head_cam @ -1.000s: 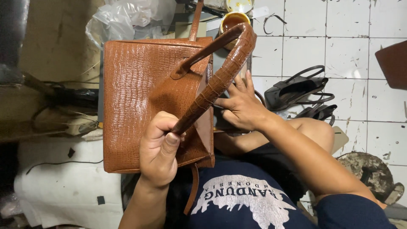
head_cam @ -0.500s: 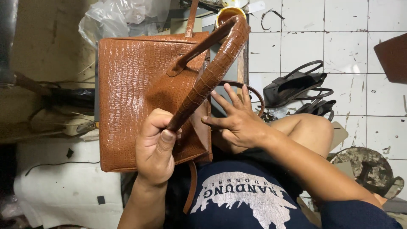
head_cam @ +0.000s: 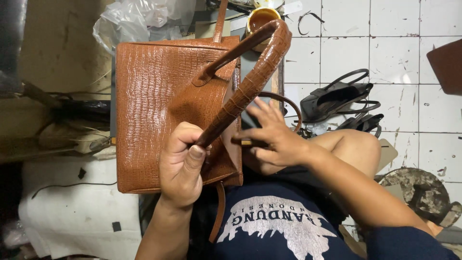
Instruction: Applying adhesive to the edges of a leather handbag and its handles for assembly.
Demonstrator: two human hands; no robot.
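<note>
Left hand (head_cam: 182, 166) fisted, grip closed around lower end of the croc-embossed handle (head_cam: 250, 82), thumb pressed flat along it, forearm rising from bottom of frame. Right hand (head_cam: 274, 137) open, fingers spread, grip empty, hovering just beside the tan leather handbag (head_cam: 154, 110) at its right edge, forearm angled in from lower right. Handbag lying flat across lap, handle arching up toward glue tin (head_cam: 262, 17). Black sandals (head_cam: 339, 98) on tiled floor (head_cam: 385, 43), well right.
</note>
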